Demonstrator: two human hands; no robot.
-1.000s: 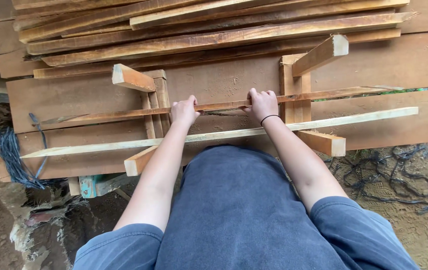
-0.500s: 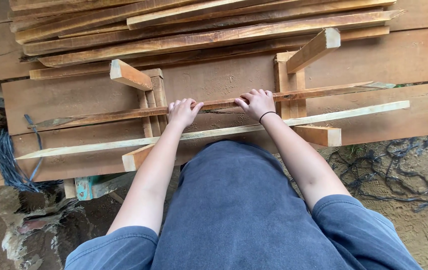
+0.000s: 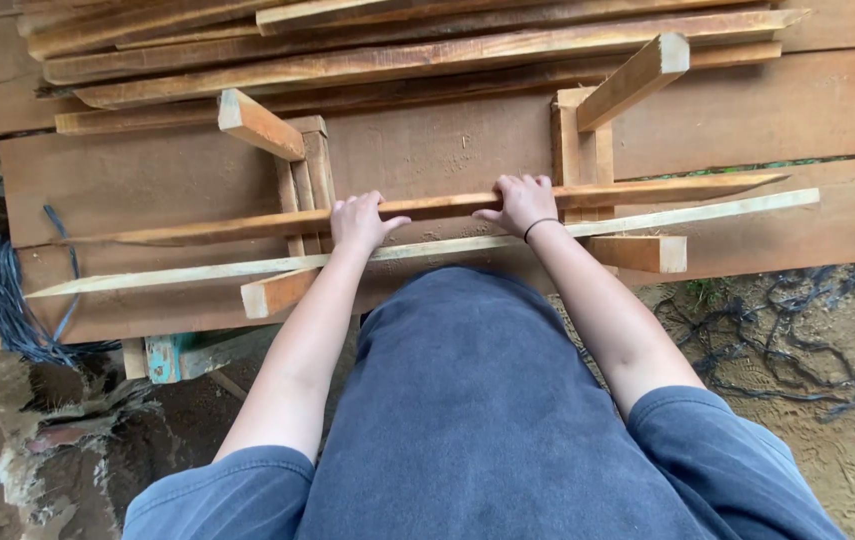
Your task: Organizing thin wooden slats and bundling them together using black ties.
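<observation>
Head view, looking straight down: two bare hands rest on one long reddish wooden strip [image 3: 247, 224] that runs left to right across a broad plank table [image 3: 147, 180]. The left hand [image 3: 360, 221] lies on top of the strip with its fingers curled over the far edge and the thumb stretched out to the side, a loose hold rather than a tight fist. The right hand [image 3: 520, 201], with a dark band [image 3: 544, 228] at the wrist, covers the strip the same way, fingers bent over it and thumb pointing toward the other hand. Just nearer the person lies a second, paler strip [image 3: 707, 212], parallel to the first and close beside it; neither hand touches it. Two wooden block brackets stand on the table, the left bracket [image 3: 292, 170] and the right bracket [image 3: 607, 120], and both strips pass across them. Several more rough boards [image 3: 427, 50] are stacked at the far edge. On the ground lie a blue cord bundle [image 3: 7, 310] on the left and black cables [image 3: 777, 340] on the right.
</observation>
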